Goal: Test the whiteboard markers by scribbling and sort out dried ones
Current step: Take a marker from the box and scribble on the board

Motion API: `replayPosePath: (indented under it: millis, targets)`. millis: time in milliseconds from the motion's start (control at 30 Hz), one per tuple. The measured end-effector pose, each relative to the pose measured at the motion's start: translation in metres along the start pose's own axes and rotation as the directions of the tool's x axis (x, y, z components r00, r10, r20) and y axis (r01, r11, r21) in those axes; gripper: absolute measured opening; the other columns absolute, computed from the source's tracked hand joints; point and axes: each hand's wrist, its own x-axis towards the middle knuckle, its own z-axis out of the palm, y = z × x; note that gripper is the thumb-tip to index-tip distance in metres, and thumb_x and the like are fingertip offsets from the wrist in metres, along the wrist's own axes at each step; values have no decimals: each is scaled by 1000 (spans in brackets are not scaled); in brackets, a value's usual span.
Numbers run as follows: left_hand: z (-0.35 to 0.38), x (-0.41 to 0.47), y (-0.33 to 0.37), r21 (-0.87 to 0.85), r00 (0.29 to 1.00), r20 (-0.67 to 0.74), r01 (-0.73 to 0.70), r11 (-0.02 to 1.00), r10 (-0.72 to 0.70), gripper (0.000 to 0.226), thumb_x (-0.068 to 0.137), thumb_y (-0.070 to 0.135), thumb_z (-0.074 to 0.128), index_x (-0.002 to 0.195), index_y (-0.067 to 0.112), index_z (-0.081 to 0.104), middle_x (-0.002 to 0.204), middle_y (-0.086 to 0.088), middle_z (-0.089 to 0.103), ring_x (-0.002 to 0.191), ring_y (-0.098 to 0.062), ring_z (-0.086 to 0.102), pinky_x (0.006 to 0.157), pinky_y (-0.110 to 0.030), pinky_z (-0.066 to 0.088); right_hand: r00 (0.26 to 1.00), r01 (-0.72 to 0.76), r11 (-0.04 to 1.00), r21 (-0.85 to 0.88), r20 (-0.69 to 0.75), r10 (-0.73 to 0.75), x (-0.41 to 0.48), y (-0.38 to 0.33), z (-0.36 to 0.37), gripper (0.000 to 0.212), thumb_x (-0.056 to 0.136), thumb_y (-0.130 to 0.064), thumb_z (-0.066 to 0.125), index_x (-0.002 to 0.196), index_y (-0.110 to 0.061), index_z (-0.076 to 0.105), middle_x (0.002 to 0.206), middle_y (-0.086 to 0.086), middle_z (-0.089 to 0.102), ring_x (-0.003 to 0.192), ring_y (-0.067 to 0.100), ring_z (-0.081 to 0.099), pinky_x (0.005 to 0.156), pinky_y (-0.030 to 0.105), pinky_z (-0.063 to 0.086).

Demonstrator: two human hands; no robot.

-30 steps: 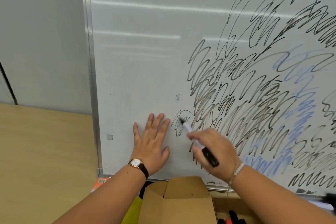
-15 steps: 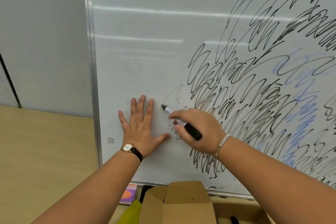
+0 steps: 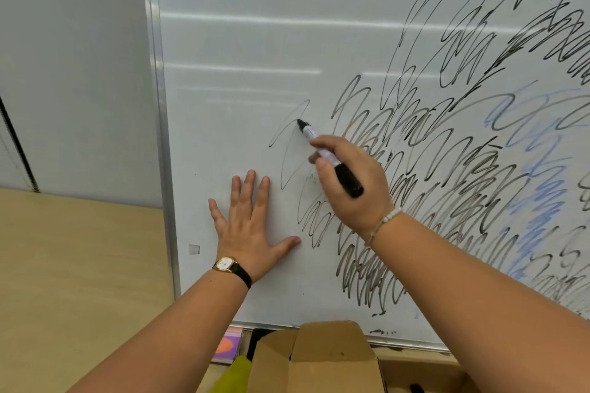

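Note:
A whiteboard [image 3: 242, 41] stands in front of me, its right half covered in black, grey and pale blue scribbles. My right hand [image 3: 354, 188] grips a black-and-white marker [image 3: 329, 156] with its black tip on the board, at the upper end of a thin fresh loop line. My left hand [image 3: 249, 230], with a wristwatch, presses flat on the board with fingers spread, just below and left of the marker tip.
An open cardboard box [image 3: 322, 357] sits below the board's lower edge. Beside it lie a yellow-green item [image 3: 233, 373] and a pink and orange packet [image 3: 228, 344]. A light wooden surface [image 3: 79, 265] lies to the left, a grey wall [image 3: 70, 57] behind it.
My right hand has drawn the marker up and left, adding thin looping lines. My left hand stays flat on the board and has shifted upward along it.

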Motion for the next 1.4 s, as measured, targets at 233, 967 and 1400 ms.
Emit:
replayPosePath:
  millis: [233,967,1400]
  targets:
    - [2,0,-3,-3,1000,-4,-18,1000,18,112,65,81,36,144,34,-27,152,13,-32,142,-14,-25,110,-59,-13,995,20,1000,5,97,-20,-38,14,-2,30,89,-37,44,109,-27,64,84,-9,65,77,7,58,64,35,51]
    - [8,-4,-7,-58,998,-23,-51,997,50,108,67,79,36,147,33,-21,154,13,-28,144,-16,-21,110,-57,-9,987,96,989,-110,138,-80,-88,20,-15,26,85,-30,50,98,-20,70,75,-7,63,67,9,56,56,31,49]
    - [11,-6,-10,-55,997,-29,-72,996,70,106,69,76,36,148,31,-17,155,11,-24,144,-16,-21,111,-57,-6,992,2,980,-197,126,23,-100,27,-23,29,86,-33,46,99,-23,69,78,-13,64,73,6,56,72,31,39]
